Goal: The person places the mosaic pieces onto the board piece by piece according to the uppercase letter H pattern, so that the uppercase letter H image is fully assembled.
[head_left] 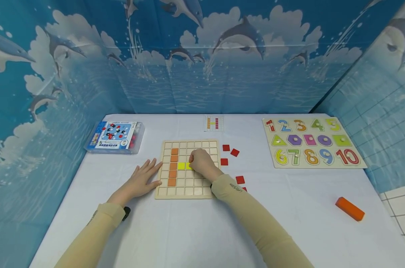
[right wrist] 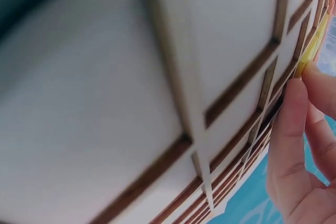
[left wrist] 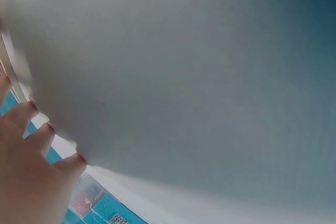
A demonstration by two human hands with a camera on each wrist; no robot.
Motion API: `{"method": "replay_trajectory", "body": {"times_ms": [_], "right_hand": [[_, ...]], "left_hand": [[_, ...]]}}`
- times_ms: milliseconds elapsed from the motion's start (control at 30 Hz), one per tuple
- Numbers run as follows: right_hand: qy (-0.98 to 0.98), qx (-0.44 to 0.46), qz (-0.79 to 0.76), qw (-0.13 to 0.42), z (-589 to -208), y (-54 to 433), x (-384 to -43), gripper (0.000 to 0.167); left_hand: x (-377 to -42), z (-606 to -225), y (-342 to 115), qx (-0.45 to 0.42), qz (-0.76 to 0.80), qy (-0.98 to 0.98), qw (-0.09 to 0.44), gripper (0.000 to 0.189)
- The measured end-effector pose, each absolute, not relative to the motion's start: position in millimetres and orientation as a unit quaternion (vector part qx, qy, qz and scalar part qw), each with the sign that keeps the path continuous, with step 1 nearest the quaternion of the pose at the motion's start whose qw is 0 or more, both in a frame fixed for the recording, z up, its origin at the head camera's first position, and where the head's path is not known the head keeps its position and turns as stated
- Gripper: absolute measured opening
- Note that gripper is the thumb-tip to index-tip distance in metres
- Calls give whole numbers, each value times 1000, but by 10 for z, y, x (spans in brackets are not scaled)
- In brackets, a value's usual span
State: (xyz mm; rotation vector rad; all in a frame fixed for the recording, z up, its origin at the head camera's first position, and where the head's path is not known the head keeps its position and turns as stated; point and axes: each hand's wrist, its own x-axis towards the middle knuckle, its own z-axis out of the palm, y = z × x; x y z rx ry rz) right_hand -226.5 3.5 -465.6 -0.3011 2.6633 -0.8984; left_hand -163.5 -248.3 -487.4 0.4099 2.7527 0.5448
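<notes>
A wooden grid board (head_left: pixel 185 192) lies on the white table. A column of several orange tiles (head_left: pixel 173 166) fills cells on its left side, with a yellow tile (head_left: pixel 181 166) just right of the column. Beside that, my right hand (head_left: pixel 202 163) pinches a second yellow tile (head_left: pixel 188 166) at a cell; the fingers hide part of it. The right wrist view shows the fingertips (right wrist: pixel 296 90) at the yellow edge, close to the board. My left hand (head_left: pixel 140 180) lies spread, its fingertips touching the board's left edge. Several red tiles (head_left: pixel 226 147) are scattered right of the board.
Behind the board lies a small pattern card (head_left: pixel 214 123). A clear box with a molecule picture (head_left: pixel 114 136) stands at the back left. At the right are a number-and-shape puzzle board (head_left: pixel 314 143) and an orange block (head_left: pixel 350 209). A dolphin-print curtain (head_left: pixel 195 82) borders the table.
</notes>
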Motion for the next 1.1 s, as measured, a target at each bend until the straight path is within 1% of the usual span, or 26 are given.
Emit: {"method": "replay_trajectory", "body": {"times_ms": [133, 233, 500, 800, 1100], "right_hand": [[933, -109, -310, 148, -4655, 25, -2242, 5], [932, -113, -315, 141, -4645, 40, -2225, 8], [919, -112, -349, 147, -4551, 236, -2152, 14], [901, -113, -383, 167, -4423, 730, -2069, 20], [902, -93, -397, 144, -4438, 1274, -1994, 26]], "left_hand": [[-1624, -4871, -2486, 142, 192, 959, 152, 73], [-1623, -4874, -2489, 143, 191, 960, 150, 72], [-1645, -4901, -2505, 147, 187, 960, 148, 73], [-1669, -4916, -2519, 150, 183, 960, 149, 73], [-1659, -4896, -2518, 146, 188, 960, 149, 72]]}}
